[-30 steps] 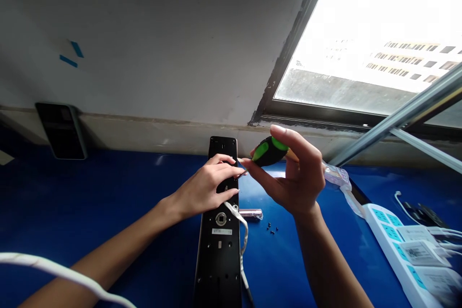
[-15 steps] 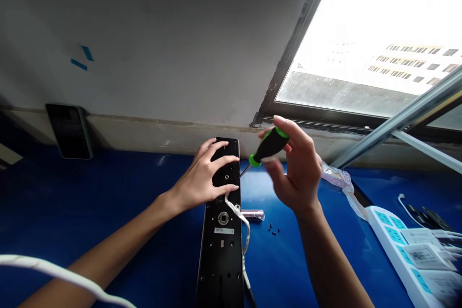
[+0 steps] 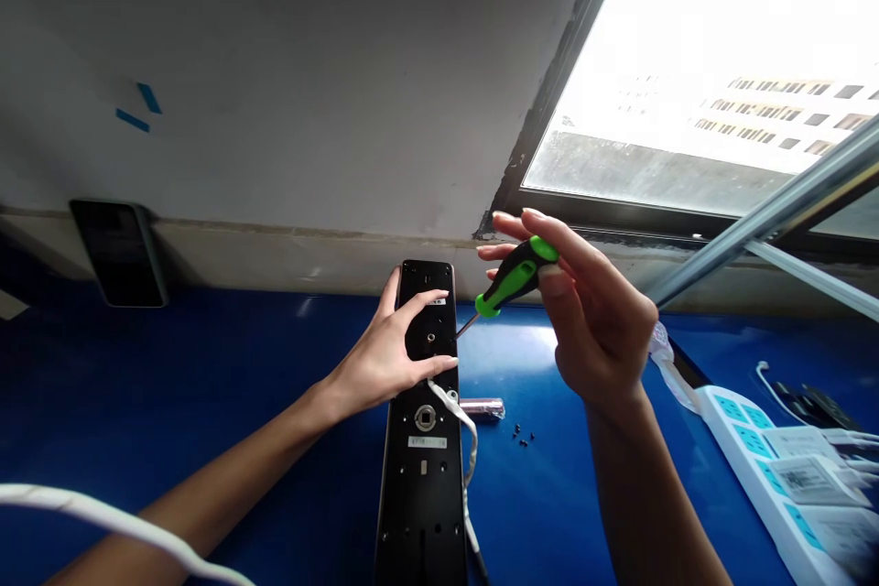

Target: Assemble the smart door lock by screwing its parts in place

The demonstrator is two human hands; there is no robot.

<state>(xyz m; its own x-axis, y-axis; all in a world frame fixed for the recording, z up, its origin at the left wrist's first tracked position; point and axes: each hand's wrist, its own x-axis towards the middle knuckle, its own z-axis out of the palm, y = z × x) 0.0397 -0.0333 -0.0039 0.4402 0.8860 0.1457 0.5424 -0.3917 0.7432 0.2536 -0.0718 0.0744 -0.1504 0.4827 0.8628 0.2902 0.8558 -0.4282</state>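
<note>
on the panel (image 3: pixel 419 494), left grip (image 3: pixel 381 350) splayed; my right grip (image 3: pixel 596 316) pinches a likely light screwdriver (image 3: pixel 506 288), best held by its handle (image 3: pixel 520 275).

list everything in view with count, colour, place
wall: 1, grey, behind
table: 1, blue, below
panel: 1, black, centre
screwdriver: 1, green-black, tip at panel edge
small bits: about five, dark, beside panel
wrapped cylinder: 1, pinkish, beside panel
cables: several, white, panel and both sides
power strip: 1, white-blue, right
adapters: several, white, on power strip
black items: number unclear, far right
plastic wrapping: 1, pale, behind power strip
device: 1, black-fronted, left, against wall
tape strips: 2, blue, wall
window: 1, dark-framed, upper right
metal bars: 2, silver, right
left hand: 1, on panel
right hand: 1, holding screwdriver
</note>
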